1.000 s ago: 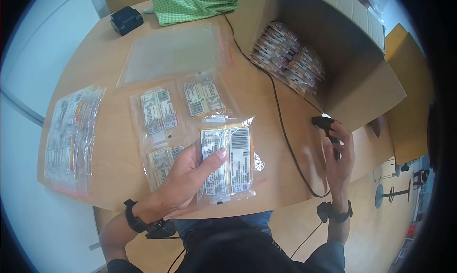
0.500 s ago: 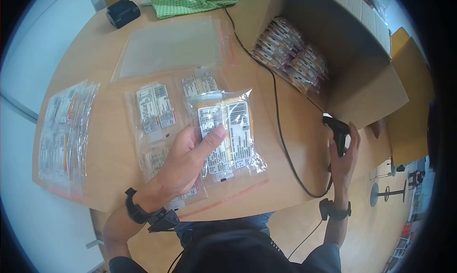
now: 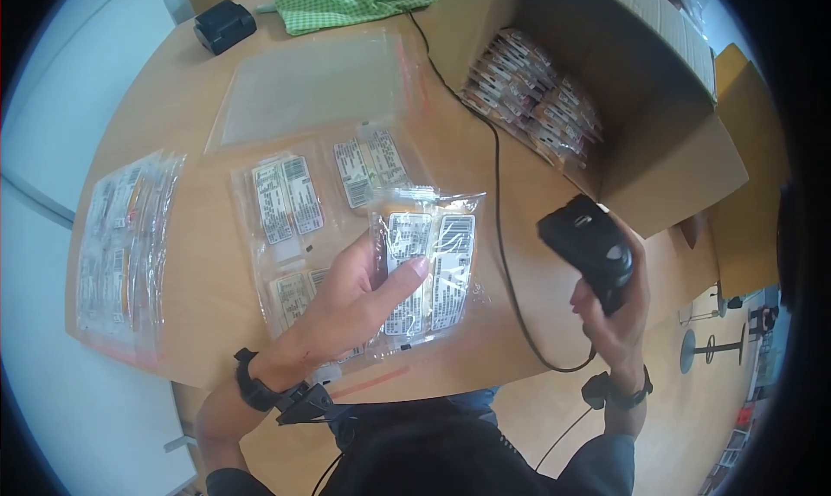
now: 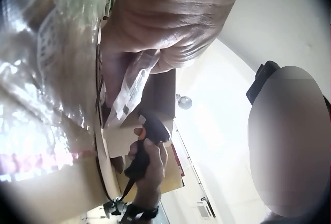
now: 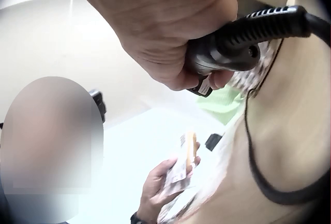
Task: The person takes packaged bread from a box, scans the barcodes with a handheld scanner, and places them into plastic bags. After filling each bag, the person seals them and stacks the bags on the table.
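My left hand (image 3: pixel 342 301) grips a small clear plastic packet (image 3: pixel 452 275) with its thumb across the front. Two white barcode labels face up on the packet, which is held over the front of the table. In my right hand (image 3: pixel 630 323) is a black barcode scanner (image 3: pixel 589 245), raised at the table's right side with its head turned toward the packet. The right wrist view shows the fingers wrapped round the scanner's handle (image 5: pixel 222 53), a cable running from its ribbed end. Below the left hand, several labelled packets (image 3: pixel 286 200) lie on a large clear bag.
A cardboard box (image 3: pixel 666 141) on its side at the back right holds rows of packets (image 3: pixel 528 98). The scanner's black cable (image 3: pixel 502 219) crosses the table (image 3: pixel 199 262). Filled bags (image 3: pixel 121 245) lie left; flat clear bags (image 3: pixel 312 89), a green checked cloth (image 3: pixel 355 3) and a black device (image 3: pixel 224 27) lie behind.
My right hand has taken hold of the barcode scanner beside the box, lifted it and turned its head toward the packet. The left hand with the packet has shifted slightly to the right.
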`<action>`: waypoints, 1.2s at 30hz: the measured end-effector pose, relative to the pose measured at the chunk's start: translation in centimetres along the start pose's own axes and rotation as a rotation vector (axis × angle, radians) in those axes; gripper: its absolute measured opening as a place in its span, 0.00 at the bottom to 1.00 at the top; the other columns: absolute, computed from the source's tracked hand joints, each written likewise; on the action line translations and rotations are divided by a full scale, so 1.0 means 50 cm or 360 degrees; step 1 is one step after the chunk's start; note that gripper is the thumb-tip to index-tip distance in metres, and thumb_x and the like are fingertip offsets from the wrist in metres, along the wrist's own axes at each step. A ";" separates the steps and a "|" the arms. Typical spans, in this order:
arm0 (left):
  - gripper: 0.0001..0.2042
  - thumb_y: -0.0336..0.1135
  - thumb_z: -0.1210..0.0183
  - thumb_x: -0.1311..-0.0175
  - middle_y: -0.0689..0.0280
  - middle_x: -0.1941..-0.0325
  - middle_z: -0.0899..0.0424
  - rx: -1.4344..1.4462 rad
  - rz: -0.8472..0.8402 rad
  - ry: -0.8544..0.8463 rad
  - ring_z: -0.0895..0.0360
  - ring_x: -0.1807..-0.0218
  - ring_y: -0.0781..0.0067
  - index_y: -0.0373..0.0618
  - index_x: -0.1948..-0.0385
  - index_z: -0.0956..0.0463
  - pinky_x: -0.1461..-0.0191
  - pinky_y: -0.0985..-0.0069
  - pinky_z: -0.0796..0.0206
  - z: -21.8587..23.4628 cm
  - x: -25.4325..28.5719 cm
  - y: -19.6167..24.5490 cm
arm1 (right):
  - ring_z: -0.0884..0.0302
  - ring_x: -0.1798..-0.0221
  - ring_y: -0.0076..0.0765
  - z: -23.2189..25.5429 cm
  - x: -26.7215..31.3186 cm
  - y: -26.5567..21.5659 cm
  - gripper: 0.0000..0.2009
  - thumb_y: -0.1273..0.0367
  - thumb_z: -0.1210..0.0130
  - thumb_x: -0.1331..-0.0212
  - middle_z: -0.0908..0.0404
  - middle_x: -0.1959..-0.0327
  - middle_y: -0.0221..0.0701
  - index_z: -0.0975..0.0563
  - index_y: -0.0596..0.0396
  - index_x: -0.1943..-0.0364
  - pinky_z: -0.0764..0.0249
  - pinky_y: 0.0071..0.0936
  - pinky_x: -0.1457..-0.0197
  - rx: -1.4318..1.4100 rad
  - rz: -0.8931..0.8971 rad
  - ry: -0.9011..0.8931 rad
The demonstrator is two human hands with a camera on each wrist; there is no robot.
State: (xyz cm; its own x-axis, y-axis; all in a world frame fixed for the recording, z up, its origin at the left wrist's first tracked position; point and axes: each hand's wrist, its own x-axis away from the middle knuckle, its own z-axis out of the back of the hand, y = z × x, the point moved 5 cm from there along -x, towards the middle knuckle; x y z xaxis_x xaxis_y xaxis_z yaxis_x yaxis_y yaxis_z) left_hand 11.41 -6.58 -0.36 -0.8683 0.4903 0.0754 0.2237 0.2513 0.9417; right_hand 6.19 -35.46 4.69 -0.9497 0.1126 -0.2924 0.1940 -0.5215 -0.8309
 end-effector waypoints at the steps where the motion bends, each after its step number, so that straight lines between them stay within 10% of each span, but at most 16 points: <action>1: 0.22 0.33 0.46 0.21 0.62 0.37 0.22 -0.0009 0.0002 -0.0005 0.24 0.38 0.77 0.35 0.31 0.37 0.34 0.72 0.29 -0.001 0.000 -0.001 | 0.20 0.55 0.27 -0.013 -0.001 -0.016 0.39 0.81 0.44 0.47 0.20 0.49 0.36 0.37 0.57 0.26 0.23 0.25 0.49 0.0097 0.0068 -0.0050; 11: 0.25 0.30 0.40 0.25 0.63 0.37 0.22 -0.0196 -0.0053 -0.0035 0.25 0.37 0.76 0.35 0.30 0.37 0.33 0.72 0.31 -0.001 0.000 -0.001 | 0.14 0.47 0.59 -0.103 -0.004 -0.140 0.49 0.73 0.25 0.54 0.23 0.37 0.58 0.42 0.68 0.26 0.16 0.40 0.48 0.0408 0.0944 -0.0719; 27: 0.24 0.32 0.44 0.21 0.63 0.36 0.22 0.0239 0.0006 0.0123 0.24 0.37 0.76 0.36 0.29 0.38 0.33 0.71 0.29 0.004 0.002 0.004 | 0.13 0.42 0.49 -0.083 -0.011 -0.087 0.45 0.76 0.30 0.51 0.18 0.41 0.50 0.39 0.64 0.26 0.19 0.35 0.40 0.0177 0.0578 -0.0500; 36: 0.23 0.35 0.46 0.20 0.62 0.36 0.22 0.0379 0.0041 0.0176 0.24 0.37 0.75 0.37 0.29 0.37 0.32 0.71 0.28 0.019 -0.004 0.011 | 0.17 0.39 0.56 -0.075 0.001 -0.091 0.49 0.74 0.26 0.59 0.24 0.32 0.50 0.38 0.61 0.26 0.19 0.40 0.38 0.0362 0.0706 -0.0859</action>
State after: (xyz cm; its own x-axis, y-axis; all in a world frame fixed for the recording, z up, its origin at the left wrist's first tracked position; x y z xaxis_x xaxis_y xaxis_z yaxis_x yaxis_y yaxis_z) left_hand 12.16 -5.74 -0.17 -0.9011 0.4083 0.1459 0.3328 0.4355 0.8364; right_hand 6.20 -29.91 6.67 -0.7939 -0.5515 -0.2560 0.5883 -0.5904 -0.5525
